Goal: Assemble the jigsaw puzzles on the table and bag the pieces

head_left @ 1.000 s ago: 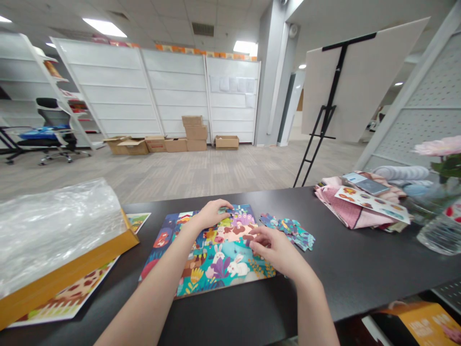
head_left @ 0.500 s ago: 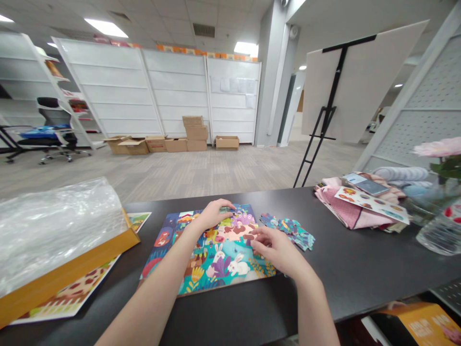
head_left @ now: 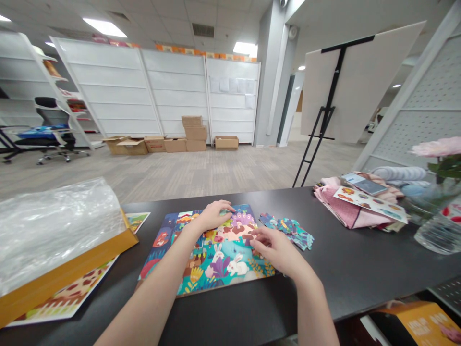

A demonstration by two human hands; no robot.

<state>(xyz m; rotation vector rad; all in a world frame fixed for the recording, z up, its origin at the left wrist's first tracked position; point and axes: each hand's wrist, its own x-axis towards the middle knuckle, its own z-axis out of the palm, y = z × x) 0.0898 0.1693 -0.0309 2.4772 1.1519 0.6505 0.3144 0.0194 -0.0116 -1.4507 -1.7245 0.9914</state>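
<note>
A colourful jigsaw puzzle point(head_left: 230, 262) with rabbits, a cow and plants lies flat on the dark table. My left hand point(head_left: 216, 215) rests over its upper part, fingers stretched towards the right and lying on the picture. At the puzzle's right side is my right hand point(head_left: 271, 244), its fingers loosely curved and the thumb apart from them, close to the surface. I see nothing between those fingers, though the palm side is partly hidden. Just beyond the right hand, a heap of loose puzzle pieces point(head_left: 291, 230) lies on the table.
To the left, a clear plastic-wrapped package with an orange edge point(head_left: 72, 259) lies over a picture sheet point(head_left: 77, 293). On the right are folded pink cloths point(head_left: 336, 206), a phone point(head_left: 370, 184), a sticker sheet point(head_left: 370, 204) and a glass vase point(head_left: 441, 230).
My left fingers have settled flatter onto the puzzle, covering a greenish patch that showed beneath them. My right hand stays nearly where it was.
</note>
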